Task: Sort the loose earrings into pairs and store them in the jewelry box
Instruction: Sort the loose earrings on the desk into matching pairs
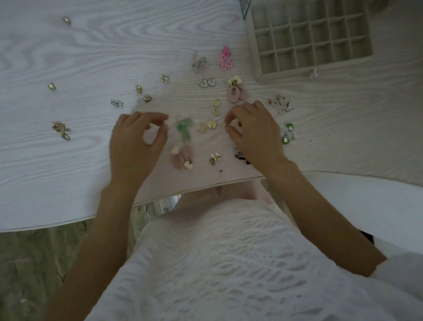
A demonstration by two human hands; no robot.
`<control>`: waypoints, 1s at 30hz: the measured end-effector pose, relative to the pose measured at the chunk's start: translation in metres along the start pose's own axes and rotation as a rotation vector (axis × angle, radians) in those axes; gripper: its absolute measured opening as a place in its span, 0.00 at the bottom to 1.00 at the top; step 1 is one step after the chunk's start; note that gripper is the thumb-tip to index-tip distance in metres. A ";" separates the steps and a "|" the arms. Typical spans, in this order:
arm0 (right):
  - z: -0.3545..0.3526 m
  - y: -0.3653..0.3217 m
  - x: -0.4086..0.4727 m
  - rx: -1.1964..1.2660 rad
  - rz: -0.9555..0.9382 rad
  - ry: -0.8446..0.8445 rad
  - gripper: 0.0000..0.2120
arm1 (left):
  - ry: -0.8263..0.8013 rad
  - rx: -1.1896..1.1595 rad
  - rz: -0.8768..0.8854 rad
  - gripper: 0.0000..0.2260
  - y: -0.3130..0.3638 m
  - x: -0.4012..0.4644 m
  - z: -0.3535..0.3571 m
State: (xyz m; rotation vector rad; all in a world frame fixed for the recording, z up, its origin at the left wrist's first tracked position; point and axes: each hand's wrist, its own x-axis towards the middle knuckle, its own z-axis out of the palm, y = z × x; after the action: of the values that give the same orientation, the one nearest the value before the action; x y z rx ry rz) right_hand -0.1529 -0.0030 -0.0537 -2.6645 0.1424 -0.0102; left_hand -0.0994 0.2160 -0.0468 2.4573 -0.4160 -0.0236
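Right hand (253, 131) pinches a tiny gold earring (227, 125) between thumb and forefinger, just above the tabletop (20, 63). Left hand (135, 145) curled, thumb and fingers nearly meeting beside a green drop earring (184, 129); whether it grips anything, cannot tell. Loose earrings lie spread around both hands: two gold discs (206, 126) between them, pink oval pairs (183, 158), a pink flower (225, 61), small gold studs (51, 86) farther left. Jewelry box (255, 56) with gridded empty compartments sits upper right, well apart.
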 end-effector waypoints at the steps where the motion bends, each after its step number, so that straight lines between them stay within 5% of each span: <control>1: -0.004 -0.001 0.001 0.044 0.020 -0.020 0.02 | 0.008 0.029 -0.042 0.07 -0.008 -0.003 -0.004; 6: -0.006 -0.014 0.022 0.148 0.008 -0.096 0.03 | 0.034 0.090 -0.200 0.09 -0.041 -0.009 -0.013; 17: 0.038 -0.062 0.107 0.131 -0.012 -0.287 0.09 | 0.101 0.124 -0.166 0.12 -0.041 0.029 0.003; 23: 0.042 -0.065 0.104 0.205 -0.059 -0.244 0.09 | 0.065 0.211 -0.170 0.11 -0.055 0.029 0.005; 30: 0.048 -0.064 0.101 0.131 -0.067 -0.198 0.09 | 0.083 0.055 -0.257 0.10 -0.066 0.003 -0.003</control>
State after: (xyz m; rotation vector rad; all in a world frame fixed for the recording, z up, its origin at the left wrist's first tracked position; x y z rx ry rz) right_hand -0.0443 0.0646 -0.0691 -2.5208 -0.0116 0.2148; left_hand -0.0774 0.2657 -0.0838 2.5402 -0.0633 -0.0177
